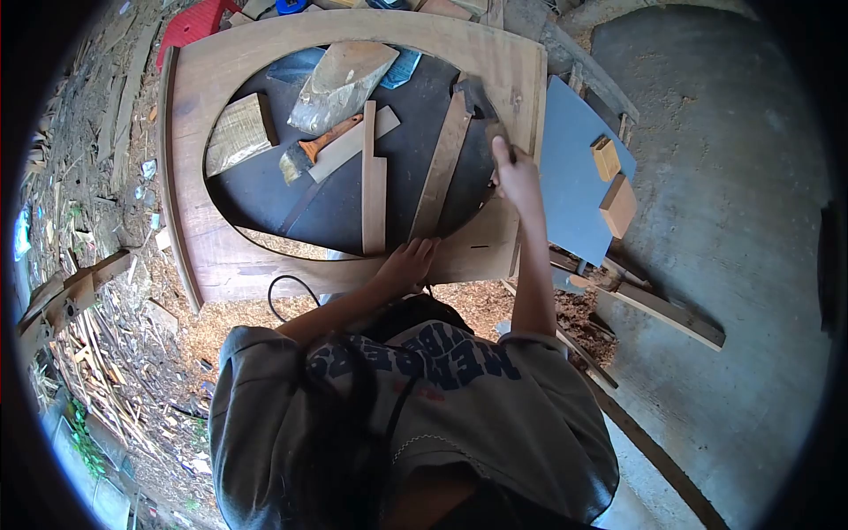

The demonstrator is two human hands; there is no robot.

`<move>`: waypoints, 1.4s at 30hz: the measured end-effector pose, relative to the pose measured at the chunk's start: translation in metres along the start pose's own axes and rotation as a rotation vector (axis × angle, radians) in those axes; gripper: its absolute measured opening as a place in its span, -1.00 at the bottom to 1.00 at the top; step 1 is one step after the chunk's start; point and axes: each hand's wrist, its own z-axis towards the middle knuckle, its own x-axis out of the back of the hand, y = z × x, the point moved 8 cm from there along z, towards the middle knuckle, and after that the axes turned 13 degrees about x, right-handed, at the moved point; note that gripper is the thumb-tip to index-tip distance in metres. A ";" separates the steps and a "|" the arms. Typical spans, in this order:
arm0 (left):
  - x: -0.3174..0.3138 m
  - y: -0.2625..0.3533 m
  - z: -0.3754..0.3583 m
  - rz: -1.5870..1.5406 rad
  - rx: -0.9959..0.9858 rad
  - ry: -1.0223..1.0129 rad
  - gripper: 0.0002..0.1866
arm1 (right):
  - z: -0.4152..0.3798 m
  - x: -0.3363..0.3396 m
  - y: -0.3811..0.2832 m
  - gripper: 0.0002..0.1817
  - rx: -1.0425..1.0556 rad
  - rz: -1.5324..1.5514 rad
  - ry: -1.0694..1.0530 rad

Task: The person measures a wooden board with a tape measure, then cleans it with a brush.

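Note:
My right hand is wrapped around the handle of a hammer, whose dark head, blurred by motion, is at the far end of a wooden strip. My left hand grips the near end of that strip at the front rim of the oval opening. A wooden panel surrounds this opening, with a dark surface inside it. Left of the held strip lies a notched wooden strip. A flat wooden piece and a paintbrush with a wooden handle lie beyond it.
A wood block and a plastic-wrapped piece lie in the opening. At the right, a grey board bears small wood blocks. A red plastic stool stands back left. Wood shavings and scrap sticks cover the ground.

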 end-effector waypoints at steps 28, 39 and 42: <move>-0.009 -0.004 0.001 0.005 -0.010 -0.014 0.02 | 0.080 -0.025 -0.063 -0.44 0.091 -0.021 -0.012; -0.002 -0.003 0.001 -0.017 -0.018 0.000 0.06 | 0.017 -0.032 -0.019 -0.46 0.091 0.017 0.008; -0.015 -0.003 0.002 -0.013 -0.031 0.033 0.03 | 0.072 -0.045 -0.034 -0.46 0.215 -0.057 0.011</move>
